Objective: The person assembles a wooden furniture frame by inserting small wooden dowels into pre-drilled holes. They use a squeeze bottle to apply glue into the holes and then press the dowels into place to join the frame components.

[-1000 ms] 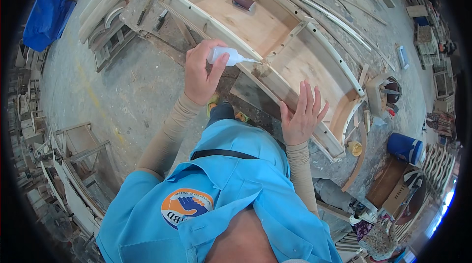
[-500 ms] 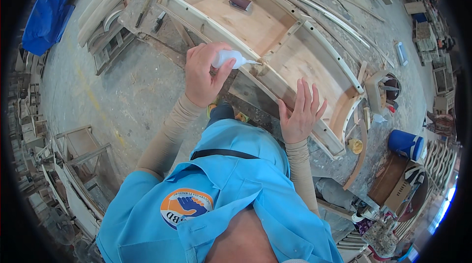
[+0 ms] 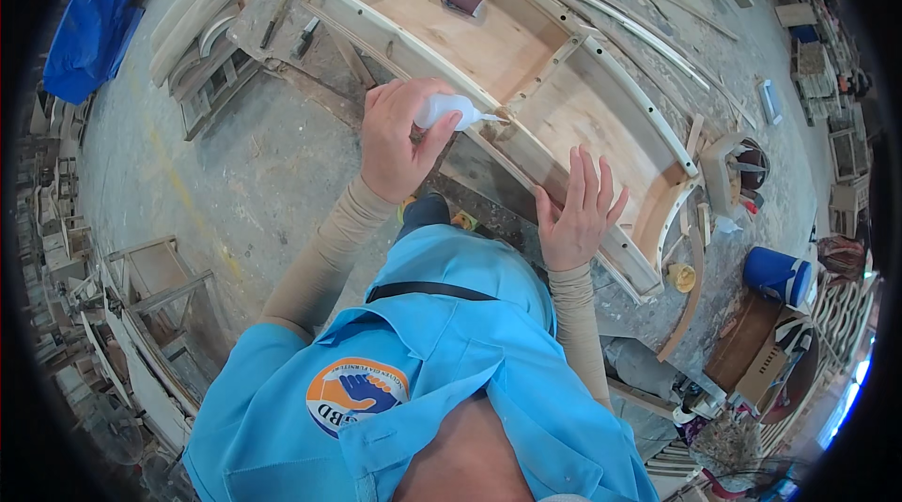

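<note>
Near the centre of the frame, the left hand [image 3: 399, 140] grips a small white glue bottle [image 3: 449, 110], its nozzle touching the rail of the curved wooden frame [image 3: 526, 70]. Lower right of it, the right hand [image 3: 575, 211] rests spread flat on that frame's near edge.

Dusty concrete floor [image 3: 235, 173] carries curved wooden frame [image 3: 526, 98], seemingly on a support.

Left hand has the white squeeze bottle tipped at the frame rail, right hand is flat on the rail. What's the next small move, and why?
Probably a gentle squeeze while drawing the nozzle along the rail. The left hand holds the white squeeze bottle tilted with its tip at the inner edge of the curved wooden frame, and the right hand lies flat on the near rail, steadying it.
</note>
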A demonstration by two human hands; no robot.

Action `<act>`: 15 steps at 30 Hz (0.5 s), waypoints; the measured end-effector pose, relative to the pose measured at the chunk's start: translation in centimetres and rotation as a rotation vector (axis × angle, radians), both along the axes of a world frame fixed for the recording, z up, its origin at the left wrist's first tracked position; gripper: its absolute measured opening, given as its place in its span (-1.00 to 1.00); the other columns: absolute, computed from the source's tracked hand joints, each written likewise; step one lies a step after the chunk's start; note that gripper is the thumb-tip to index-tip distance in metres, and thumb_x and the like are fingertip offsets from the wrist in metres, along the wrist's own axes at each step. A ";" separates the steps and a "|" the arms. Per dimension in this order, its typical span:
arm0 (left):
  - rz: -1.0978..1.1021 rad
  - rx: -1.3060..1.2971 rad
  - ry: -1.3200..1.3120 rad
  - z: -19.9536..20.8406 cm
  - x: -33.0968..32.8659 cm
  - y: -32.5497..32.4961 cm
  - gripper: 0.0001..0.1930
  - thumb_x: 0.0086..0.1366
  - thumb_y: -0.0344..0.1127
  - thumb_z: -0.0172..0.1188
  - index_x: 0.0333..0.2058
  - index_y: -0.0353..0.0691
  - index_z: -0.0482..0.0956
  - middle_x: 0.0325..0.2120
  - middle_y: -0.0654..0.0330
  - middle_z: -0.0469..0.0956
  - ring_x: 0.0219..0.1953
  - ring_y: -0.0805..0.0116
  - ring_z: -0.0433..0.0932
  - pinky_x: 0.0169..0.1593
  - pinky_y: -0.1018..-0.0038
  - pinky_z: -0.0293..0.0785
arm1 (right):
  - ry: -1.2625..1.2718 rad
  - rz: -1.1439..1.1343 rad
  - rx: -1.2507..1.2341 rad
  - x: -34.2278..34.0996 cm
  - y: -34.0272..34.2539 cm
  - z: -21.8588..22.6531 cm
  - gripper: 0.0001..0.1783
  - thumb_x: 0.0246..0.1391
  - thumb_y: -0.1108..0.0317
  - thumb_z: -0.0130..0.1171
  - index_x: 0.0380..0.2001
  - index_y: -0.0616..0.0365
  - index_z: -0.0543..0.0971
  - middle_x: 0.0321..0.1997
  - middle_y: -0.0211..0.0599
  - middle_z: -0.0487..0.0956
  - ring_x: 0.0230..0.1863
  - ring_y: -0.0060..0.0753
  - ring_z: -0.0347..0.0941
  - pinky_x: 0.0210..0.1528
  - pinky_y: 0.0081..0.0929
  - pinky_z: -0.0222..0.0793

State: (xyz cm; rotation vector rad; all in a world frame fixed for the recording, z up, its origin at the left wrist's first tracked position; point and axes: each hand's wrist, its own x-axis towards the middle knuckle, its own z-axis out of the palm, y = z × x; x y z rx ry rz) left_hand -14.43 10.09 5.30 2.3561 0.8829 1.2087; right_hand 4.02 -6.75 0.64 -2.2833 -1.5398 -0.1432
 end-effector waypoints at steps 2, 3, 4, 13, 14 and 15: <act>-0.001 0.003 0.001 0.0 0.0 0.0 -0.79 0.18 -0.26 0.25 -0.23 -0.14 0.53 -0.38 0.24 0.54 -0.36 0.19 0.45 -0.13 0.34 0.26 | -0.017 -0.002 -0.010 -0.1 0.1 0.2 -0.20 0.03 0.08 0.23 0.33 -0.01 0.22 0.35 -0.44 0.30 0.42 -0.19 0.05 0.43 0.09 -0.37; 0.000 0.009 0.000 0.0 -0.1 -0.1 -0.79 0.18 -0.26 0.25 -0.23 -0.14 0.52 -0.38 0.24 0.54 -0.36 0.19 0.45 -0.14 0.34 0.26 | -0.018 -0.001 -0.010 -0.1 0.0 0.2 -0.20 0.03 0.07 0.23 0.33 -0.01 0.22 0.35 -0.44 0.30 0.42 -0.19 0.06 0.43 0.09 -0.37; 0.001 0.014 -0.001 0.0 -0.1 0.0 -0.80 0.18 -0.26 0.25 -0.23 -0.14 0.52 -0.38 0.24 0.55 -0.36 0.20 0.45 -0.14 0.34 0.26 | -0.019 0.000 -0.009 0.0 0.0 0.2 -0.20 0.03 0.07 0.23 0.33 -0.01 0.23 0.35 -0.44 0.30 0.42 -0.19 0.06 0.43 0.09 -0.37; 0.002 0.009 0.019 0.0 -0.8 -0.1 -0.79 0.18 -0.27 0.25 -0.23 -0.16 0.52 -0.37 0.24 0.55 -0.35 0.21 0.46 -0.12 0.34 0.26 | 0.001 0.000 0.008 0.0 0.0 -0.1 -0.23 0.03 0.01 0.24 0.30 -0.06 0.28 0.36 -0.45 0.28 0.41 -0.17 0.05 0.42 0.17 -0.40; 0.001 -0.008 0.034 0.1 -0.8 -0.2 -0.80 0.20 -0.30 0.23 -0.23 -0.19 0.52 -0.35 0.21 0.56 -0.32 0.20 0.47 -0.10 0.34 0.27 | -0.001 -0.001 0.006 0.0 0.1 -0.1 -0.23 0.03 0.01 0.24 0.30 -0.06 0.28 0.36 -0.45 0.28 0.41 -0.17 0.05 0.42 0.17 -0.40; -0.001 -0.026 0.049 0.3 -0.9 -0.3 -0.82 0.21 -0.33 0.21 -0.22 -0.22 0.51 -0.33 0.18 0.56 -0.29 0.18 0.49 -0.08 0.34 0.28 | -0.002 -0.002 0.005 0.1 0.1 -0.1 -0.23 0.03 0.00 0.23 0.30 -0.06 0.28 0.36 -0.45 0.28 0.41 -0.17 0.05 0.42 0.17 -0.40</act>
